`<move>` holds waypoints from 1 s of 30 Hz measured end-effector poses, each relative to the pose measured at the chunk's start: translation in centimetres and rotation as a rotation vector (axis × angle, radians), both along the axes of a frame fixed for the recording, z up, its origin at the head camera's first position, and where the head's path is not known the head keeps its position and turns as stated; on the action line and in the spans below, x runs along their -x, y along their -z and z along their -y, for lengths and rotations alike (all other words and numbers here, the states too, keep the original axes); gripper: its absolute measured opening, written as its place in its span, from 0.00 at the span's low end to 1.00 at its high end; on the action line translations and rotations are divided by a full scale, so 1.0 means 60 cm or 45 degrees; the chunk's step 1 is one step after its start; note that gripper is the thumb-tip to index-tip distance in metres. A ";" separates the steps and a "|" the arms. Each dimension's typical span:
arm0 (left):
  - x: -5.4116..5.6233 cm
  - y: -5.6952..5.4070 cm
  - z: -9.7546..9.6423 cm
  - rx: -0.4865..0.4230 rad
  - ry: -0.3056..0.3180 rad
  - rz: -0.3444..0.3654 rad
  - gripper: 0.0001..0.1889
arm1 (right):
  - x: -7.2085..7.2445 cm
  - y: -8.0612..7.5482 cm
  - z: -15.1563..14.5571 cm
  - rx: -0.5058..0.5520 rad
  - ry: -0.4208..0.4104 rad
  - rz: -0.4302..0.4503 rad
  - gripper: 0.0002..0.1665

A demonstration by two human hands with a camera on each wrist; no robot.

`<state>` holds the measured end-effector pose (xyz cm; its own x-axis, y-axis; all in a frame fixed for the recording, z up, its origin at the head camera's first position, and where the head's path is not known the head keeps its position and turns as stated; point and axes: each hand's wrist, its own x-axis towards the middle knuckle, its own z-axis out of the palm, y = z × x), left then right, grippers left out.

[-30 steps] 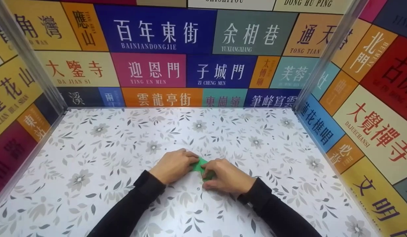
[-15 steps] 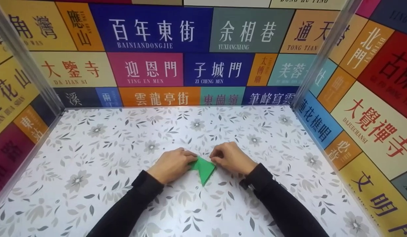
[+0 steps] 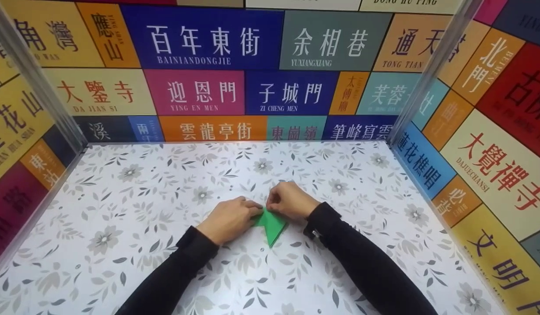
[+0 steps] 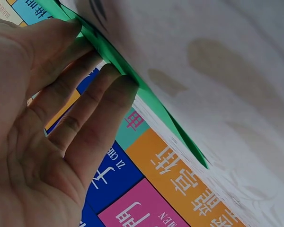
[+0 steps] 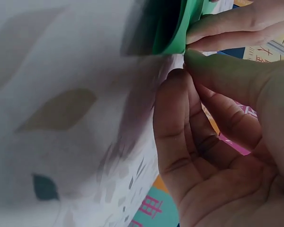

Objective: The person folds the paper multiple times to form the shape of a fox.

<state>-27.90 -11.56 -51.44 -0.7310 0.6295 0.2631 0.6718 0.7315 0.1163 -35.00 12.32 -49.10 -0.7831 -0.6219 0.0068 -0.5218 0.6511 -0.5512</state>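
A folded piece of green paper (image 3: 274,226) lies on the table in the head view, with a point toward me and a notch at its lower left. My left hand (image 3: 229,218) rests its fingertips on the paper's left part; in the left wrist view its fingers (image 4: 102,123) are extended, gently bent, and press on the green edge. At the paper's top edge is my right hand (image 3: 292,200), fingers curled. In the right wrist view, the right thumb (image 5: 222,71) touches the paper's corner close to the forefinger tip, and no paper shows between them.
The table (image 3: 173,271) has a white cover printed with grey flowers and leaves. Upright panels with coloured name signs stand behind it (image 3: 200,92) and along both sides, joined by clear corner strips (image 3: 412,87).
My right hand first covered the paper's right part, then drew back to its right corner, and now sits further left along the top edge. My left hand has stayed on the paper.
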 end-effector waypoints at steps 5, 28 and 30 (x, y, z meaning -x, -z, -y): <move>0.000 -0.002 -0.004 0.000 -0.007 0.017 0.15 | 0.005 0.003 0.010 0.001 0.005 0.009 0.03; 0.002 -0.001 -0.004 0.007 -0.015 0.046 0.15 | -0.001 0.000 0.003 -0.060 -0.046 -0.073 0.05; 0.002 -0.002 -0.005 0.009 -0.020 0.045 0.15 | -0.003 0.000 0.002 -0.062 -0.041 -0.068 0.05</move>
<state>-28.00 -11.25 -51.31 -0.7496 0.6198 0.2323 0.6558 0.7428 0.1345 -34.79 12.20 -49.11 -0.7622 -0.6471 0.0168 -0.5704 0.6592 -0.4901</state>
